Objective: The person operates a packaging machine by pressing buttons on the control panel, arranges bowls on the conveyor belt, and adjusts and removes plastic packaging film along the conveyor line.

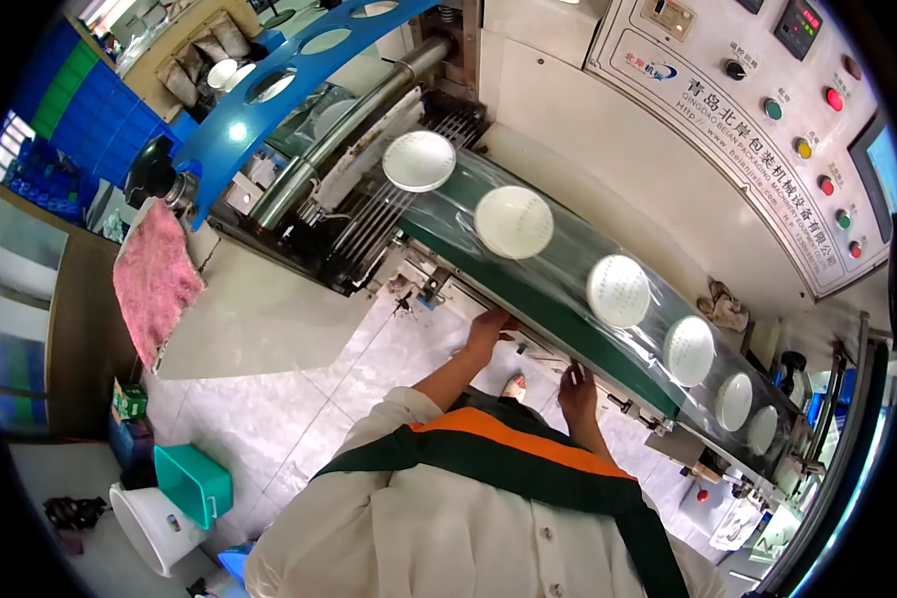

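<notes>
My left hand (490,331) is at the near edge of the conveyor, its fingers curled against the side rail (538,351). A little to the right, my right hand (577,391) has bent fingers on the same rail; its fingertips are partly hidden. Above both hands runs the green conveyor belt (488,277), carrying several round white bowls in a row under clear film (568,239). The nearest bowls to my hands are a white bowl (514,222) and another printed white bowl (619,291). Neither hand touches a bowl.
Behind the belt stands a control panel (757,130) with buttons. A metal roller (354,125) and a blue plate with round holes (299,60) are at upper left. A pink cloth (156,279) lies on a panel corner. A green bin (191,483) stands on the floor.
</notes>
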The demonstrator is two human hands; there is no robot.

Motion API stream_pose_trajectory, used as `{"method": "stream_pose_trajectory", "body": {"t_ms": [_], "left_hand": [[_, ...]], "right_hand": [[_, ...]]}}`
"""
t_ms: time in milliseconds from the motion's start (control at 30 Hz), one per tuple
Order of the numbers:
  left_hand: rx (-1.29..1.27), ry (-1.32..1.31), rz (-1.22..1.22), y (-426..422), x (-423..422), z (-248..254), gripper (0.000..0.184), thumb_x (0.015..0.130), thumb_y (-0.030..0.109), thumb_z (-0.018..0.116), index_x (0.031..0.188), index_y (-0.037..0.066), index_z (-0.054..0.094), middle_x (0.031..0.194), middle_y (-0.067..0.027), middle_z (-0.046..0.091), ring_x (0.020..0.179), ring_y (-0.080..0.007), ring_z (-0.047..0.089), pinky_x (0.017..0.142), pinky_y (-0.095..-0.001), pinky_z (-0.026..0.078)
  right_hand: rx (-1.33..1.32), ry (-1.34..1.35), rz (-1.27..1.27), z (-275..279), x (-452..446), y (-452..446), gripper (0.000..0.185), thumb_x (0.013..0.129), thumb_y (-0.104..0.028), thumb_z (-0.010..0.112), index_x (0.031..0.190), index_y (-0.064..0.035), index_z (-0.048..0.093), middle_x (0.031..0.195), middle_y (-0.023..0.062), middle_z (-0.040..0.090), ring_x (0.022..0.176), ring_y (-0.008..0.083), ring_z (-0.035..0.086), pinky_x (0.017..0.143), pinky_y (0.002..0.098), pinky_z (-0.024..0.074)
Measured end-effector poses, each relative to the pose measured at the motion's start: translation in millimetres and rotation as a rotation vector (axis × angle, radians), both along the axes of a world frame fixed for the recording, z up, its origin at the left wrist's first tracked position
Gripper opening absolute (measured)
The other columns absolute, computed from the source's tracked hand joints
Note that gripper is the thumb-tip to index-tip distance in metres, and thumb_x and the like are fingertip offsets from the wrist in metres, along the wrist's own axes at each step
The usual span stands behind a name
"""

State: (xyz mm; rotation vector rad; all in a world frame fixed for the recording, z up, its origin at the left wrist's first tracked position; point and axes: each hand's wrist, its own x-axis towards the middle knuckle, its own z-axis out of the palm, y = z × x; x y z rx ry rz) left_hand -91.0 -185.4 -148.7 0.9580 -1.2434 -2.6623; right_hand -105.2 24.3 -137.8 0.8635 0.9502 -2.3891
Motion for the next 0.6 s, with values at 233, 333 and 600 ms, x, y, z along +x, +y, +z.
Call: {"method": "stream_pose_trajectory", "body": {"t_ms": [233,333,600], "left_hand": [[-0.085,0.145,0.153,-28.1,-5.1,-1.7,0.022,0.077,0.024,0.045,0.084,0.004,0.051,0.071,-0.0052,0.055,0.063,-0.0152,0.054,0.051,-0.0267,0.045],[-0.02,0.111,0.099,-1.4,-5.5,-15.5,0.025,0.077,0.027,0.046,0.083,0.003,0.051,0.073,-0.0075,0.056,0.066,-0.017,0.056,0.051,-0.0272,0.046],[-0.121,0.123,0.166,-46.5,-7.6,-4.9,0.022,0.077,0.022,0.043,0.084,0.003,0.052,0.07,-0.0045,0.055,0.061,-0.0132,0.052,0.055,-0.0254,0.043]], "right_hand": [[0.006,0.171,0.129,-2.5,-3.6,-5.3,0.007,0.075,-0.014,0.049,0.079,-0.0083,0.05,0.074,0.0015,0.051,0.067,0.0118,0.046,0.065,0.0238,0.0384],[0.022,0.135,0.036,-14.5,0.6,15.0,0.013,0.076,-0.017,0.05,0.086,-0.0083,0.049,0.079,0.0009,0.052,0.064,0.0093,0.046,0.055,0.0206,0.0376],[-0.069,0.082,0.065,0.7,-10.7,-32.0,0.008,0.075,-0.012,0.049,0.083,-0.0089,0.048,0.082,0.0052,0.05,0.074,0.0158,0.045,0.066,0.0259,0.0396]]}}
